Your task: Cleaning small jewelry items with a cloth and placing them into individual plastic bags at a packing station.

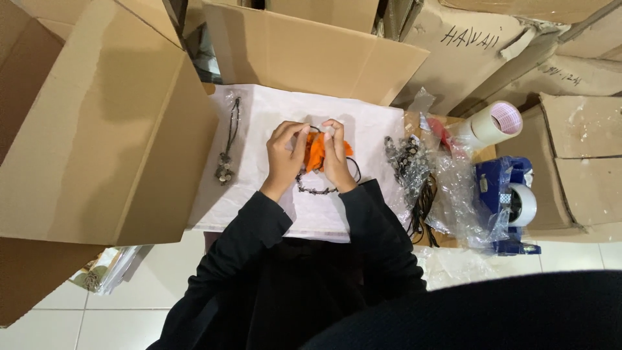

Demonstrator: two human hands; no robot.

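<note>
— Orange was what you had between your hands: one orange tassel on a dark beaded necklace, over the middle of the white sheet. Your left hand pinched its top edge; your right hand was closed on it from the other side.

— What could have gone wrong?

— I judged the cord could snag or the tassel pull loose, had you tugged the two hands apart. The loop also hung near your sleeves, which might have dragged it off the sheet.

— And the count?

— One necklace held, one more necklace lying to your left, one tangled heap of necklaces to the right, too knotted to count. Two tape rolls: one loose roll, one in the blue dispenser.
</note>
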